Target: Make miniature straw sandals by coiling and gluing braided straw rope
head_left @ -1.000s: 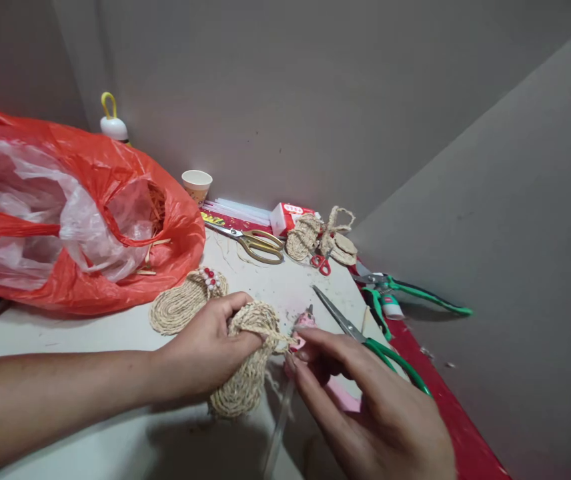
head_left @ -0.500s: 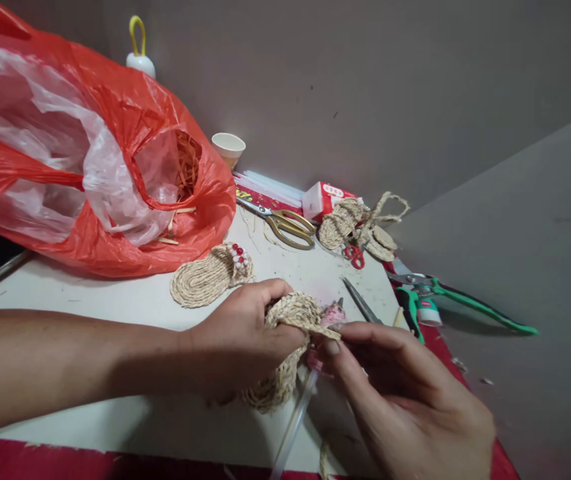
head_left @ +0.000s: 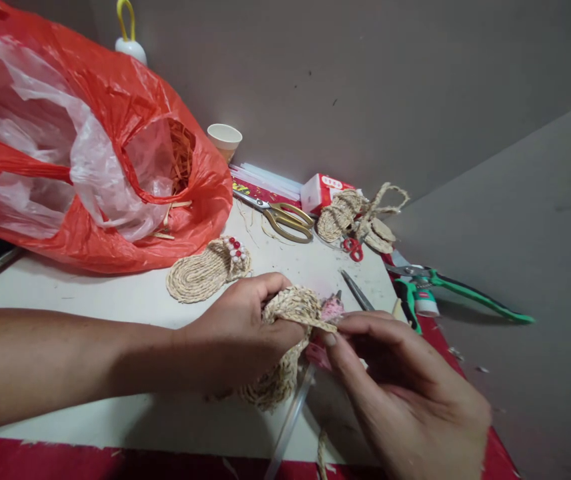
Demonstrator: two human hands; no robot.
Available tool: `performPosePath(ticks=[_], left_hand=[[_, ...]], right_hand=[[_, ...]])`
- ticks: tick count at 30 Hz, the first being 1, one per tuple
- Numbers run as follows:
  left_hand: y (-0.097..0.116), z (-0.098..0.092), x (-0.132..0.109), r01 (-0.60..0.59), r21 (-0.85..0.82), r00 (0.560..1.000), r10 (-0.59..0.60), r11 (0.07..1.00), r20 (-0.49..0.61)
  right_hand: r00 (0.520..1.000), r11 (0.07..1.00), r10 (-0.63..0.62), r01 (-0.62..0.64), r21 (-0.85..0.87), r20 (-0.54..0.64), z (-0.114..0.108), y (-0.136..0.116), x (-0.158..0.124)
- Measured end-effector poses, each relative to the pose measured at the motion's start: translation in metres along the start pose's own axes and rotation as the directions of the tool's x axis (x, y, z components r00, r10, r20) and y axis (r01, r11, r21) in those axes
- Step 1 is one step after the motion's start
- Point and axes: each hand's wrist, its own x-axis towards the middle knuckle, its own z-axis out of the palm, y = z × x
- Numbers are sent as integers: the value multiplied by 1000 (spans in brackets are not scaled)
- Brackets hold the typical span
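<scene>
My left hand [head_left: 245, 330] is wrapped round a woven straw slipper [head_left: 293, 307], whose coiled sole shows above and below the fingers. The thumb and forefinger of my right hand [head_left: 405, 387] pinch the end of a flat straw strip that sticks out from the slipper's right side. Just behind the fingertips is a pink glue gun [head_left: 333, 308], partly hidden, with a clear glue stick [head_left: 290, 420] running down toward the front edge. Beyond my left hand lies another small straw slipper [head_left: 198, 275] with red and white beads on its strap.
A red plastic bag [head_left: 165, 100] fills the left. Gold-handled scissors [head_left: 290, 222], a paper cup [head_left: 225, 139], glue sticks [head_left: 270, 181] and a red-white box [head_left: 323, 193] stand along the back. Straw pieces [head_left: 338, 217], red-handled scissors [head_left: 353, 249], tweezers [head_left: 356, 291] and green pruners [head_left: 480, 300] are right.
The view has shifted slightly, so the objects sit a little higher and further left. Both hands keep their hold on the slipper and its strip.
</scene>
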Motion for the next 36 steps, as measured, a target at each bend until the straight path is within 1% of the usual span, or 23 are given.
performPosePath(ticks=[4,10,12,15,18,20,21,22,23,24,26,28,30,36], left_hand=[[3,3,-1,21,-67,1000,-21,998,0],[1,3,2,-2,-115,1000,1,993,-8],[0,3,3,-21,-131,1000,20,991,-12],[3,3,4,-15,-170,1000,13,985,-12],[9,3,3,19,-166,1000,-21,986,-11],[12,3,2,11,-130,1000,-13,991,-19],[13,3,1,0,-102,1000,-2,995,-25],[13,2,1,-19,-68,999,17,998,-33],[13,2,0,-40,-28,998,38,999,-43],[13,2,0,-63,14,997,64,998,-50],[13,2,0,-102,91,993,108,991,-57],[12,2,0,-107,120,992,114,987,-53],[12,2,0,-80,106,995,86,991,-55],[13,5,-2,-10,-67,999,7,998,-41]], right_hand=[[999,999,-42,42,-12,-7,0,1,2],[1000,999,-22,22,-28,-5,3,4,0],[1000,1000,29,-29,7,9,4,5,0],[988,981,150,-154,121,43,5,4,0],[962,937,258,-272,221,90,2,3,-1],[936,899,320,-349,263,147,1,3,-1],[928,887,337,-369,278,157,0,3,-2],[931,886,336,-363,289,142,0,3,-2],[945,899,308,-326,294,107,0,4,-3],[966,922,251,-257,289,60,1,4,-3],[996,968,88,-85,238,-3,2,5,-3],[999,984,-40,38,175,4,2,5,-3],[996,988,-87,84,132,19,2,4,-1],[993,987,-118,119,103,-16,1,2,0]])
